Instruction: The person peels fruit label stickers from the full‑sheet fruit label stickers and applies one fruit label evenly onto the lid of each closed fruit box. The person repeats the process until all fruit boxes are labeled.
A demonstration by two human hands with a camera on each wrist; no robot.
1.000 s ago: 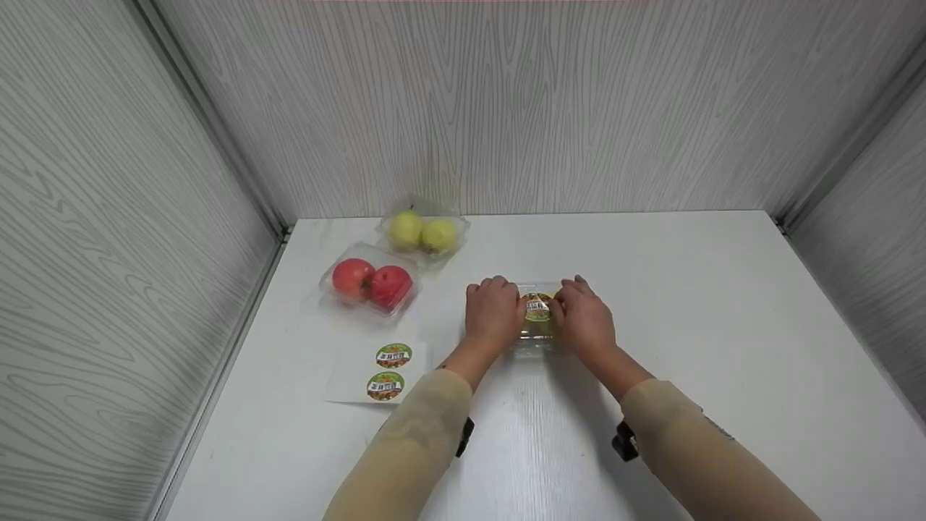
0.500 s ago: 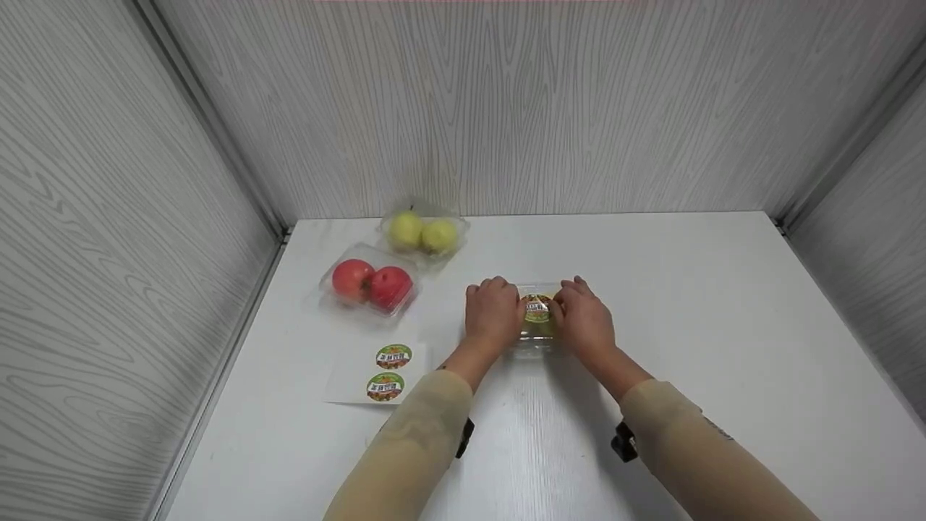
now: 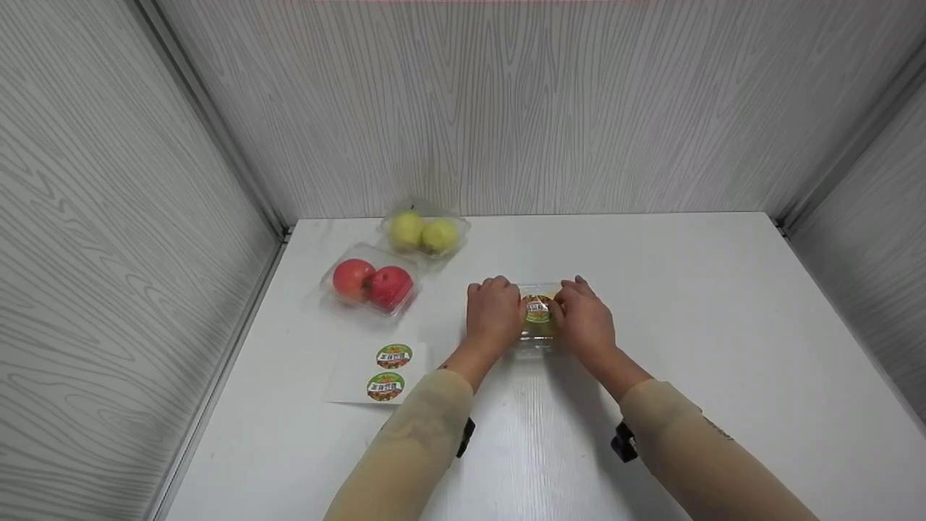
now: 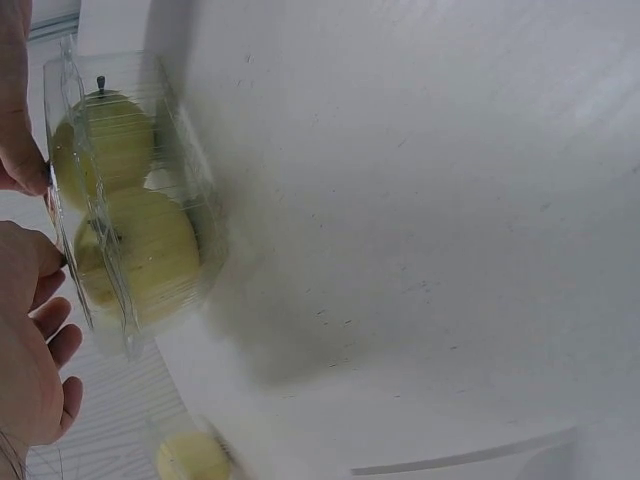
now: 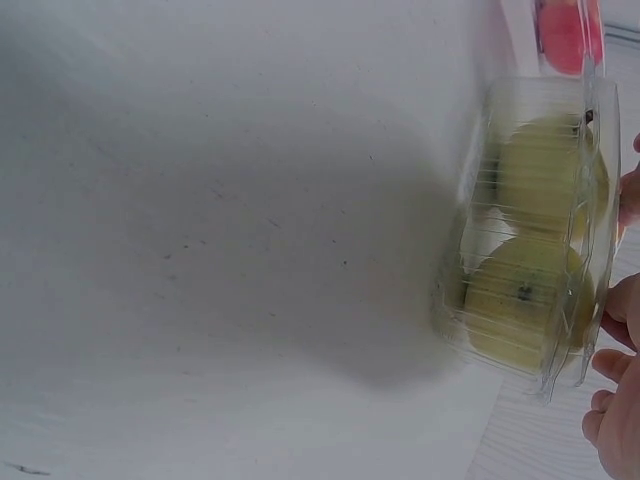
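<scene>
A clear plastic clamshell box stands on the white table with two yellow-green round fruits inside. Its lid is down and bears an oval green-and-red sticker. At the sticker's left edge my left hand presses with its thumb, the other fingers loosely bent. My right hand touches the opposite edge in the same manner. In the right wrist view the right thumb meets the lid while the other fingers hang apart from it. The hands hide both ends of the box.
Left of the hands lies a white sheet with two matching stickers. Behind it sits a clear box of two red round fruits. Another clear box with two yellow-green fruits stands near the back wall.
</scene>
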